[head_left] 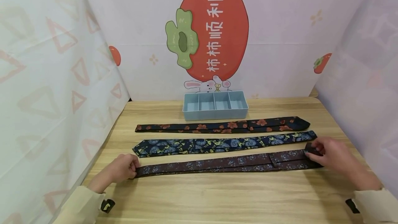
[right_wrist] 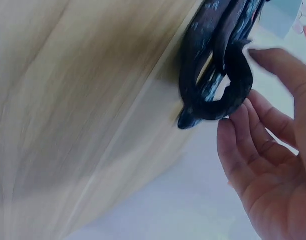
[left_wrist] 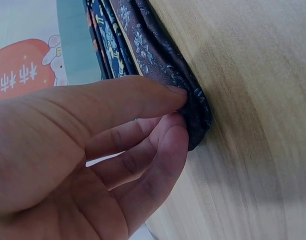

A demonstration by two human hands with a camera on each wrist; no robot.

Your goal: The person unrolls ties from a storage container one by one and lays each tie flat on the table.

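Observation:
Lying lengthwise nearest the person is a maroon necktie (head_left: 214, 164) with small blue flowers, its back seam facing up. My left hand (head_left: 123, 167) pinches its narrow left end between thumb and fingers (left_wrist: 172, 135). At the wide right end, my right hand (head_left: 331, 155) holds the tip, which curls up and back over the tie. The right wrist view shows that dark curl (right_wrist: 217, 107) between thumb and fingertips. Just behind lies a navy necktie (head_left: 224, 143) with yellow and blue figures, and farther back a black necktie (head_left: 202, 127) with orange flowers.
A light blue box (head_left: 214, 114) with several compartments stands at the back of the wooden table (head_left: 205, 199), against a printed cloth backdrop (head_left: 273, 65). Cloth walls (head_left: 62, 78) rise at left and right.

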